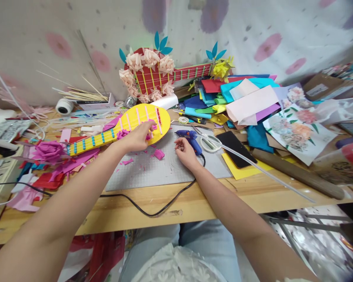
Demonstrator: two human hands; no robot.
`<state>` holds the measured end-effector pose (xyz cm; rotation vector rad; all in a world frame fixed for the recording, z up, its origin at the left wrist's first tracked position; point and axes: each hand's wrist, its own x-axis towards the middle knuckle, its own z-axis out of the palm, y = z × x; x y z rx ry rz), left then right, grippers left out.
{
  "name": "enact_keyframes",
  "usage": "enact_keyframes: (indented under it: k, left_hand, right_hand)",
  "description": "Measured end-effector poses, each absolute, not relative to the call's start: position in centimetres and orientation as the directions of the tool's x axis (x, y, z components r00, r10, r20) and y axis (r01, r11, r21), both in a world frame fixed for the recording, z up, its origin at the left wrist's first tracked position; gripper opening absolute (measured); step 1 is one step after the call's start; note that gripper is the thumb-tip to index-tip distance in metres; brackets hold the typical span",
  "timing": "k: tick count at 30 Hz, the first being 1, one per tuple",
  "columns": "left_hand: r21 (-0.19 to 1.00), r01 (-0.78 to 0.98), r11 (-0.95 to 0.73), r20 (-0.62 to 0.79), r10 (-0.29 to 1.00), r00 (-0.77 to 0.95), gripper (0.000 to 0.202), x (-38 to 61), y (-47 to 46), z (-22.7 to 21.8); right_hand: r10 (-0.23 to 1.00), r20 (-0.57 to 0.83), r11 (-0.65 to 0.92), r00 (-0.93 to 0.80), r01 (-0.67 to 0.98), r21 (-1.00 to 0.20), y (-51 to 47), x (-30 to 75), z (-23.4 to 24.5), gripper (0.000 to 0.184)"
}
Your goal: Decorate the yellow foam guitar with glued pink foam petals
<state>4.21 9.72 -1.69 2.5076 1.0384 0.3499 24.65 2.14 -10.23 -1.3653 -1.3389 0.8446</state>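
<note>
A yellow paper guitar (164,119) with pink, blue and red strips lies slanted across the grey cutting mat (170,172). My left hand (138,138) rests over its round body, fingers bent down and closed on a magenta paper piece (153,127). More crumpled magenta paper (122,134) sits on the guitar beside that hand. On the mat, my right hand (186,153) is curled with its fingertips together; whatever they may hold is too small to make out. Just beyond it lies a blue glue gun (191,137), apparently not gripped. A loose magenta piece (159,154) lies between my hands.
White-handled scissors (211,143) and a black phone (237,149) lie right of the glue gun. A black cord (153,214) loops along the front edge. Behind stands a red guitar (191,73) with paper flowers, beside piled coloured paper (250,98). A magenta paper rose (48,152) is at left.
</note>
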Motion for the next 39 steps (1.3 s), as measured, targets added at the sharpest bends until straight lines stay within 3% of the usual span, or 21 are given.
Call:
enact_keyframes:
  k: [7, 12, 28, 34, 39]
  left_hand:
    - [0.475, 0.603, -0.64, 0.158, 0.737, 0.658, 0.07, 3.4, 9.8, -2.0]
    - [0.48, 0.713, -0.511, 0.206, 0.856, 0.474, 0.068, 2.8, 8.6, -2.0]
    - [0.526, 0.778, -0.343, 0.217, 0.939, 0.267, 0.072, 4.3, 7.1, -1.4]
    - [0.558, 0.795, -0.236, 0.355, 0.934, 0.028, 0.045, 2.7, 7.6, 1.3]
    - [0.565, 0.809, -0.162, 0.286, 0.958, -0.008, 0.037, 1.6, 7.9, 2.0]
  right_hand:
    - [0.978, 0.134, 0.088, 0.16, 0.267, -0.96, 2.1, 24.7, -10.1, 0.025]
    - [0.977, 0.124, 0.071, 0.174, 0.284, -0.956, 2.1, 24.6, -10.0, 0.023]
    - [0.976, 0.09, 0.034, 0.198, 0.27, -0.962, 2.1, 24.5, -9.7, 0.022]
    - [0.976, 0.103, 0.049, 0.193, 0.264, -0.963, 2.2, 24.7, -10.1, 0.021]
    - [0.978, 0.11, 0.055, 0.179, 0.288, -0.956, 2.2, 24.7, -10.1, 0.02]
